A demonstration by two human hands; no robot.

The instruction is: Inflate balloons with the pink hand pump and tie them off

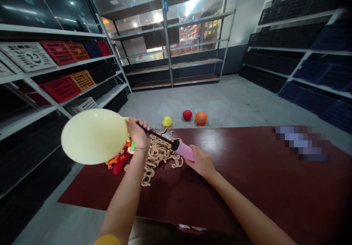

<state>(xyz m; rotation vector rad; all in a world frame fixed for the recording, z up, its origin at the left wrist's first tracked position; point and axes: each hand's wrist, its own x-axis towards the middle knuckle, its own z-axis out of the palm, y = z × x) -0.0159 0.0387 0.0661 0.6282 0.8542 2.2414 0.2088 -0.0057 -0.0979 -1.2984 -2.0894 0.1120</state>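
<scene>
A large pale yellow balloon (93, 137), blown up, hangs out over the table's left side. My left hand (138, 133) is closed around its neck and the black end of a balloon pump. The pump's pink barrel (184, 151) slants down to the right, and my right hand (202, 161) is wrapped round its lower end. A black rod shows between the two hands. Below my left wrist lie a heap of beige twisted cords (159, 149) and a pile of limp coloured balloons (121, 160), partly covered by the inflated balloon and my arm.
The dark red table (233, 186) spans the foreground; a blurred-out item (299, 142) lies at its right. On the floor beyond sit a yellow balloon (167, 121), a red balloon (187, 115) and an orange balloon (201, 117). Shelves with crates (62, 87) stand left; more racks stand behind and right.
</scene>
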